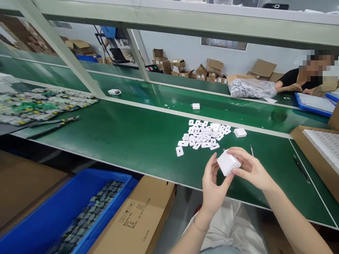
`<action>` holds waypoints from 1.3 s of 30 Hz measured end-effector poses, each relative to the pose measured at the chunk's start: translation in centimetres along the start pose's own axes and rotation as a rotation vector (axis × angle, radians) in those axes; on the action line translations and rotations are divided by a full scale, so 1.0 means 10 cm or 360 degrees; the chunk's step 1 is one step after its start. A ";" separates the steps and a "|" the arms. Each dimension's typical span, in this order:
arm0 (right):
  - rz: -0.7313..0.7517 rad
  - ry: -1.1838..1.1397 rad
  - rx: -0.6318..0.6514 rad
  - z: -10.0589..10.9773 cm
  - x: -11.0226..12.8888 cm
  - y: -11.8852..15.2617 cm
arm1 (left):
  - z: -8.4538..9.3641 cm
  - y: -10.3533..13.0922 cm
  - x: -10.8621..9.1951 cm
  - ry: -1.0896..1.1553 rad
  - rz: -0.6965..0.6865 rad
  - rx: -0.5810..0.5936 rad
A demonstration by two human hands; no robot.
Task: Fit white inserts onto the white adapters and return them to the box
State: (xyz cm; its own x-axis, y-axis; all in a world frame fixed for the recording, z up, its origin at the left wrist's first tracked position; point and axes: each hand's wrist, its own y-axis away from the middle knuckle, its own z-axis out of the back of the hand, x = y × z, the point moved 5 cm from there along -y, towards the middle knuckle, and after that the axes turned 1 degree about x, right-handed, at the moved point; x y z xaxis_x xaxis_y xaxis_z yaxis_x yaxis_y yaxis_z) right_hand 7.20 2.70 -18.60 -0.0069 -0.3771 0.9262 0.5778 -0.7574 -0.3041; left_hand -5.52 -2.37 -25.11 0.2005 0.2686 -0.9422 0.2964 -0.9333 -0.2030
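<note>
A white charger-like block (228, 163) is held in the air over the front edge of the green bench, between both hands. My left hand (215, 178) has its thumb and fingers against the block's left and lower side. My right hand (247, 167) grips the block from the right, thumb below and fingers on top. Beyond the hands lies a loose pile of small white plates (202, 134) with slots. Another white block (240, 132) rests right of the pile, and one more (196, 106) sits farther back.
Tweezers (301, 168) and a small tool (251, 150) lie at the right. Pliers (58, 124) lie left, near many circuit parts (45, 102). An open carton (319, 158) stands right. Below left are a blue bin (87, 176) and a cardboard box (135, 215). A person sits across the bench.
</note>
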 end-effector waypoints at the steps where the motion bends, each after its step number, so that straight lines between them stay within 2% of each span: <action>1: 0.0038 0.0097 -0.0037 0.01 0.05 0.02 | -0.03 0.01 -0.02 -0.0025 -0.0043 -0.0009; 3: 0.0117 0.0293 -0.0203 0.05 0.15 0.06 | -0.09 0.03 -0.06 -0.0132 -0.0138 0.0007; 5: 0.0199 0.0452 -0.0452 0.07 0.23 0.09 | -0.15 0.06 -0.11 -0.0261 -0.0221 0.0041; 9: 0.0399 0.0578 -0.0786 0.04 0.33 0.12 | -0.26 0.12 -0.24 -0.0482 -0.0507 0.0087; 13: 0.0708 0.0502 -0.0831 0.01 0.44 0.14 | -0.34 0.21 -0.35 -0.0646 -0.0905 0.0045; 16: 0.0855 0.0442 -0.0868 0.01 0.52 0.17 | -0.36 0.27 -0.41 -0.0690 -0.1072 -0.0021; 21: 0.0864 0.0361 -0.1079 0.04 0.55 0.25 | -0.39 0.32 -0.51 -0.0713 -0.1104 0.0009; 25: 0.0927 0.0171 -0.1155 0.08 0.53 0.29 | -0.41 0.30 -0.54 -0.0605 -0.1056 0.0157; 27: 0.0913 0.0136 -0.1205 0.09 0.52 0.31 | -0.42 0.30 -0.55 -0.0552 -0.1115 0.0218; 29: 0.0845 0.0185 -0.1200 0.09 0.52 0.32 | -0.41 0.29 -0.57 -0.0530 -0.1218 0.0228; 33: 0.0682 0.0295 -0.1030 0.09 0.55 0.31 | -0.40 0.29 -0.58 -0.0534 -0.1359 0.0264; 37: 0.0582 0.0311 -0.1148 0.15 0.56 0.33 | -0.43 0.28 -0.57 -0.0471 -0.1292 0.0336; 39: 0.0607 0.0321 -0.1223 0.15 0.58 0.32 | -0.45 0.28 -0.59 -0.0414 -0.1245 0.0339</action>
State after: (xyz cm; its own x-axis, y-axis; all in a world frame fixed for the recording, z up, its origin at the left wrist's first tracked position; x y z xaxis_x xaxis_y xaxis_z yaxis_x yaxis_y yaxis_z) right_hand 10.23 -1.15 -13.89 -0.1117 -0.7094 0.6959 -0.1379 -0.6825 -0.7178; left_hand -1.70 -5.46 -18.96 -0.2174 0.8158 -0.5359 0.0732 -0.5338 -0.8424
